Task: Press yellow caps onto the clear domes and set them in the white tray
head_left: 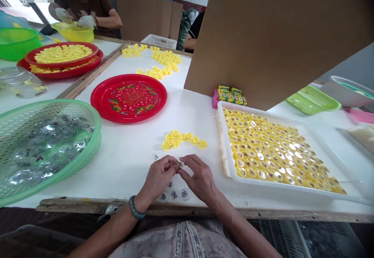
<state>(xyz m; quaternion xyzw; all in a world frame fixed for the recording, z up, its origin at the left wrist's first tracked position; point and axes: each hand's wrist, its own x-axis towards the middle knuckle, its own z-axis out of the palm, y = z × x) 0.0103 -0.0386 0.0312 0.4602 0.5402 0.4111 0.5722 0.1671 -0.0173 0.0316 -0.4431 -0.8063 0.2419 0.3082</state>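
Observation:
My left hand [162, 174] pinches a small clear plastic piece with a dark print [181, 164] between thumb and fingertips. From the other side, my right hand [201, 178] closes thumb and fingers on the same piece, much of which the fingertips hide. Below and between the hands lie several clear round plastic pieces with dark prints [174, 195] on the white table. Another clear piece [155, 157] rests just beyond my left hand. Farther forward, several small round yellow cups [182, 136] sit in a loose cluster.
On the right stands a white tray [224, 149] filled with rows of yellow cups. At left are a green mesh basket [97, 133] of clear pieces and a red plate [96, 108]. A cardboard panel [251, 43] rises behind small packets [230, 95]. Across the table, a gloved person handles a yellow bowl [78, 36].

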